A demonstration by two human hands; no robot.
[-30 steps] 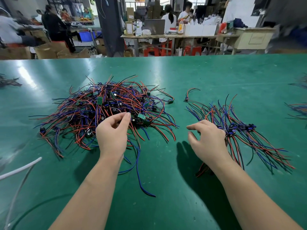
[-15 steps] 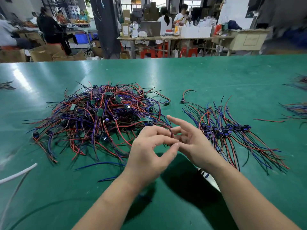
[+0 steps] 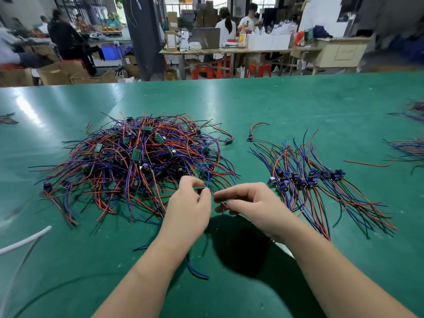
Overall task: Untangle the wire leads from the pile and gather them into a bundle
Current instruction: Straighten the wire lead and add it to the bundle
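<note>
Left hand (image 3: 187,210): fingers curled, thumb and forefinger pinching 1 wire lead (image 3: 207,180) at its small body.
Right hand (image 3: 252,205): just beside the left, at its 3 o'clock, fingertips pinching what looks like the same lead's thin ends.
Lead axis: roughly 12 to 6 o'clock, blue tail trailing under the left wrist.
Pile (image 3: 137,161): at 10 o'clock, nearest the left hand.
Bundle (image 3: 307,180): on the tabletop (image 3: 275,106) at 2 o'clock, wires lying 11 to 5; the right hand is nearer.
Change: 0.5 s ago the right fingers were straight; 1 s ago the hands were well apart.
</note>
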